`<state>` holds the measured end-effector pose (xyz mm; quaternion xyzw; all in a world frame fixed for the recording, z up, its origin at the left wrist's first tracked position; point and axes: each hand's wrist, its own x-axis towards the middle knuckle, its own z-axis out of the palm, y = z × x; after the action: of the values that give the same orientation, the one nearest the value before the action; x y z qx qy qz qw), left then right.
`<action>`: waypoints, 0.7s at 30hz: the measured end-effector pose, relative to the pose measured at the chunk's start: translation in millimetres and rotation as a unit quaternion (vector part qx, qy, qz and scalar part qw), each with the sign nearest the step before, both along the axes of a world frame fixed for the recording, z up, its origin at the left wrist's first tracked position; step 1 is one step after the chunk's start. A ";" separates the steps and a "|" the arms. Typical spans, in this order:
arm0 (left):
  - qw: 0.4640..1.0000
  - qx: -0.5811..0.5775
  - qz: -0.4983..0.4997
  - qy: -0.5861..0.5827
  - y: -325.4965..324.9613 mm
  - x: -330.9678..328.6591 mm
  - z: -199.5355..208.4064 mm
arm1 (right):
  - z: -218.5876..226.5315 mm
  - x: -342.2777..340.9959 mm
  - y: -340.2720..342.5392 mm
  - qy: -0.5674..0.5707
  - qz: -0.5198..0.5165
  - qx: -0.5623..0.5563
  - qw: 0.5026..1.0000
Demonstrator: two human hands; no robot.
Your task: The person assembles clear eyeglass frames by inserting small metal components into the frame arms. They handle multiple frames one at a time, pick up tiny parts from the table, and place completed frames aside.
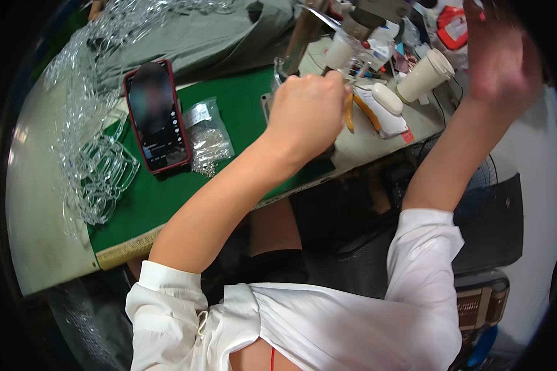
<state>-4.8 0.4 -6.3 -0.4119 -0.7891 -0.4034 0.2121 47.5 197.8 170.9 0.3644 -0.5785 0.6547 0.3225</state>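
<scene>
My left hand [309,111] is closed in a fist, knuckles up, at the foot of a bench press. Whatever its fingers hold is hidden beneath it. Just beyond the knuckles are the press's metal column [299,38] and its white cylindrical part [340,51]. Raised at the upper right, my right hand [501,62] is smeared by motion and partly lost in the dark rim, so its fingers cannot be read. To the left of my left forearm lies a clear bag of small metal parts [209,143], with a few of them spilling at its lower end.
A red-cased phone [158,117] lies on the green mat [130,213]. Clear plastic frames [102,170] are heaped at the left, near grey cloth [198,46]. Right of the press are yellow-handled pliers [350,114], a white oval case [387,99] and a lidded cup [426,77].
</scene>
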 end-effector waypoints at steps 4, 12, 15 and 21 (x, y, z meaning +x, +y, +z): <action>1.000 0.028 -0.009 0.007 18.0 2.6 0.0 | -88.6 1.2 -39.6 0.217 -0.182 -0.089 0.955; 0.997 0.063 -0.043 -0.028 -37.4 5.0 -2.8 | -38.6 -2.5 -48.0 0.115 -0.295 -0.075 0.945; 0.982 0.130 -0.099 -0.098 -127.3 25.9 -13.8 | -102.4 8.4 -66.0 0.070 -0.352 -0.098 0.928; 0.844 0.489 0.119 -0.184 -493.2 59.3 -32.3 | -253.3 41.7 -108.7 -0.189 -0.312 0.017 0.931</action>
<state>54.4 -492.9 -38.7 -0.0758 -0.5572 -0.7768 0.2834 89.2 89.1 -82.4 0.0402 -0.7243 0.5677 0.3893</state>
